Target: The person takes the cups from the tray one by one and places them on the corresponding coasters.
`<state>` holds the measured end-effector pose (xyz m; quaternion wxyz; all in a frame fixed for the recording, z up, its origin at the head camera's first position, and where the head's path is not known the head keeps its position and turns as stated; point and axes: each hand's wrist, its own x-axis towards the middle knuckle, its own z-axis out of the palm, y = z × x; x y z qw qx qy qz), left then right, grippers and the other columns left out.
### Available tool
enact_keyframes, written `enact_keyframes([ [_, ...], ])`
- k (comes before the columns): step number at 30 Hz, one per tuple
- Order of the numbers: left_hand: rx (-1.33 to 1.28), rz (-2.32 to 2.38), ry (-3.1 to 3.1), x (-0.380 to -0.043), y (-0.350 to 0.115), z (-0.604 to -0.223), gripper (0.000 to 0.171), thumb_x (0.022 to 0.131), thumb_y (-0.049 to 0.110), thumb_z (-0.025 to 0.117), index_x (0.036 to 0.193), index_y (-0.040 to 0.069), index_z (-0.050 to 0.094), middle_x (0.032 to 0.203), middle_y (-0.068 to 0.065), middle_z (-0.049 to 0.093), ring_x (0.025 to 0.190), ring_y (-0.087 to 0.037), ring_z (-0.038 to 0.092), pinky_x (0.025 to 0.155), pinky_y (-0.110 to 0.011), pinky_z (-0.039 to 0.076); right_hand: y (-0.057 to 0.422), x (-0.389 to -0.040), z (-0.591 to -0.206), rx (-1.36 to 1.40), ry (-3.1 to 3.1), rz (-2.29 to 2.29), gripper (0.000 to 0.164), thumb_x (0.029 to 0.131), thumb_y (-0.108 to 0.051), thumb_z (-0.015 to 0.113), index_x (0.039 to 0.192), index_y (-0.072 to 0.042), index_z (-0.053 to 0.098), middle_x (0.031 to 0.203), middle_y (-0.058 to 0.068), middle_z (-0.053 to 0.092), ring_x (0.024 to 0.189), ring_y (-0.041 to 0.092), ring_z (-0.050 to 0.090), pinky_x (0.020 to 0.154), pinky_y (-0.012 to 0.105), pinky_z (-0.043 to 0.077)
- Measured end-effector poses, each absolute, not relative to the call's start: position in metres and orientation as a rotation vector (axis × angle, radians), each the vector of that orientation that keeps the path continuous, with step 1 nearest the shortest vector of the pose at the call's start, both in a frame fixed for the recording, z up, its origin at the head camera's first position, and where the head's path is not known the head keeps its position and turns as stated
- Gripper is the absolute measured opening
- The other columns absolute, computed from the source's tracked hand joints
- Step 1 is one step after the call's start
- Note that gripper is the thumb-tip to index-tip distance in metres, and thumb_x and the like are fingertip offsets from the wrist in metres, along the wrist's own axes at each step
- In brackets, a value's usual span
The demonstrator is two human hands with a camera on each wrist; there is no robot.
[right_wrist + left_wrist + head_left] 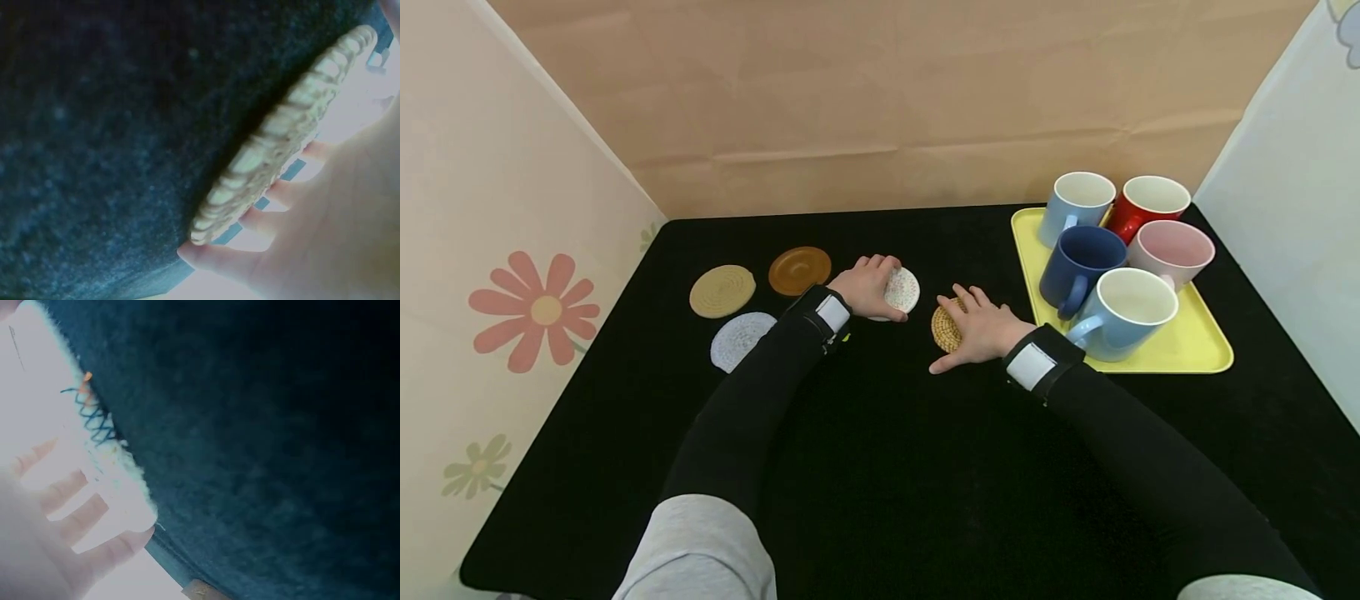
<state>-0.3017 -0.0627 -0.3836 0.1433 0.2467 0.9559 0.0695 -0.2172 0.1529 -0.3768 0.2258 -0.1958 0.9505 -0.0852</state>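
My left hand [868,287] spans a white speckled round coaster [902,290], its fingers at the far edge and thumb at the near edge. In the left wrist view, the white coaster [119,469] shows a fuzzy rim with blue cross-stitches, and fingertips meet it. My right hand [981,329] is spread over a woven straw coaster [946,329], thumb held wide of it. In the right wrist view, straight fingers reach the braided rim of the straw coaster [275,144], which lies close over the black cloth. My palm hides part of each coaster.
Left of my hands lie a beige coaster [722,292], a brown wooden coaster [800,271] and a pale grey coaster [739,340], partly behind my left sleeve. At right, a yellow tray [1202,350] bears several mugs, including a dark blue mug [1081,258] near my right wrist.
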Motion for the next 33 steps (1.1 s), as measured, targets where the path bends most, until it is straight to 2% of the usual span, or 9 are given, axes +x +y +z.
enact_keyframes([
  [18, 0.551, 0.219, 2.807, -0.325, -0.048, -0.384, 0.087, 0.076, 0.058, 0.074, 0.143, 0.018, 0.034, 0.139, -0.01, 0.04, 0.119, -0.028, 0.04, 0.09, -0.044, 0.044, 0.152, -0.216, -0.376, -0.548, 2.63, -0.23, 0.114, 0.076, -0.069, 0.067, 0.156, -0.007, 0.013, 0.159, 0.024, 0.001, 0.142, 0.048, 0.002, 0.1, 0.074, 0.02],
  [33, 0.441, 0.258, 2.831, -0.331, -0.044, -0.382, 0.089, 0.076, 0.06, 0.073, 0.144, 0.017, 0.033, 0.141, -0.01, 0.042, 0.122, -0.028, 0.041, 0.093, -0.044, 0.043, 0.152, -0.216, -0.375, -0.543, 2.62, -0.227, 0.114, 0.076, -0.068, 0.067, 0.156, -0.008, 0.013, 0.159, 0.024, 0.0, 0.142, 0.048, 0.002, 0.101, 0.074, 0.019],
])
